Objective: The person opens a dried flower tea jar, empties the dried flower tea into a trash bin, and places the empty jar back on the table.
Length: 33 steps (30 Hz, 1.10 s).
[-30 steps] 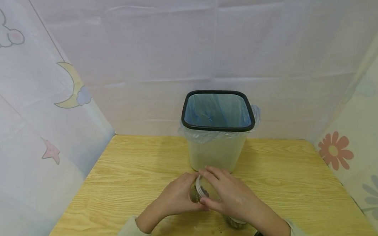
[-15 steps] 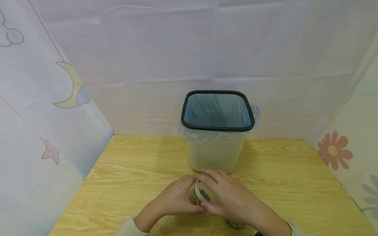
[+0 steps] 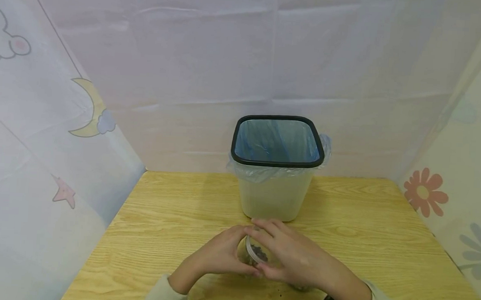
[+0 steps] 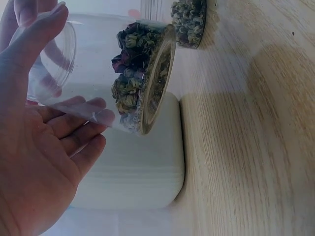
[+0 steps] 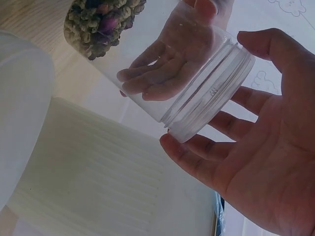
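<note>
Clear jar [image 4: 101, 61], raised, tilted, dried flowers [image 4: 131, 69] inside, translucent lid [image 5: 214, 94] at mouth

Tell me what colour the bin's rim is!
Black. The bin's rim shows best in the head view.

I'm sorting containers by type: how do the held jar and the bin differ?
The jar is clear and smaller; the bin is whitish and larger. The jar is held tilted; the bin stands upright on the table. The jar has a lid at its mouth; the bin is open. Both are containers.
</note>
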Each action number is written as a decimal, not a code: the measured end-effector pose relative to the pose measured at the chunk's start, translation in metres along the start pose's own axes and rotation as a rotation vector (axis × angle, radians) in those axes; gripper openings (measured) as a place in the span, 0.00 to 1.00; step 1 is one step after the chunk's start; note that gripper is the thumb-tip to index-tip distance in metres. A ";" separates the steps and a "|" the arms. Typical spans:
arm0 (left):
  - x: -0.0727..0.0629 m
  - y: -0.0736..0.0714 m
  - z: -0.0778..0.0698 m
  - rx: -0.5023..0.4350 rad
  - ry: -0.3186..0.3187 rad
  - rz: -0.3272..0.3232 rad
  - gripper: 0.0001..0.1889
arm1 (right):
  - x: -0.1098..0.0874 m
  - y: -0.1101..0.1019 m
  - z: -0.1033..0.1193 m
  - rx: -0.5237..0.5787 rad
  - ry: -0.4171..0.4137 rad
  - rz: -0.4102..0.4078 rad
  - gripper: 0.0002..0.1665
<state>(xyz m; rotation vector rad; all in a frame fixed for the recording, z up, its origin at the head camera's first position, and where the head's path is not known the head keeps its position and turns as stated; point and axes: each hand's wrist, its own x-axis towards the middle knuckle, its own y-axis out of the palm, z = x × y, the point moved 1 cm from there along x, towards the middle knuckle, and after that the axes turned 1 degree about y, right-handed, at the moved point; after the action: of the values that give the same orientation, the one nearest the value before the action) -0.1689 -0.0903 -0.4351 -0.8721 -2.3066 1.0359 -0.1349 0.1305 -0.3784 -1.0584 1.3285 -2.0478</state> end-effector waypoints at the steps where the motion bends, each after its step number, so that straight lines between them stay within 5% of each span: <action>1: 0.000 0.000 0.000 -0.005 0.009 0.003 0.46 | 0.000 0.000 0.000 0.002 -0.006 0.001 0.42; 14: 0.000 -0.001 -0.001 -0.002 0.026 -0.011 0.48 | 0.000 -0.002 0.000 0.010 -0.001 0.014 0.46; 23: 0.003 0.001 -0.002 0.117 -0.025 -0.141 0.49 | 0.001 -0.002 0.001 -0.025 0.114 -0.059 0.43; 33: 0.004 0.003 -0.005 0.230 -0.044 -0.199 0.52 | 0.002 -0.001 0.002 -0.033 0.188 -0.072 0.42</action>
<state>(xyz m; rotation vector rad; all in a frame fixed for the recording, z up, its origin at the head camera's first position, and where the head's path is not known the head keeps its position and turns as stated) -0.1672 -0.0838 -0.4336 -0.5233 -2.2008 1.2116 -0.1350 0.1281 -0.3766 -0.9595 1.4392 -2.2315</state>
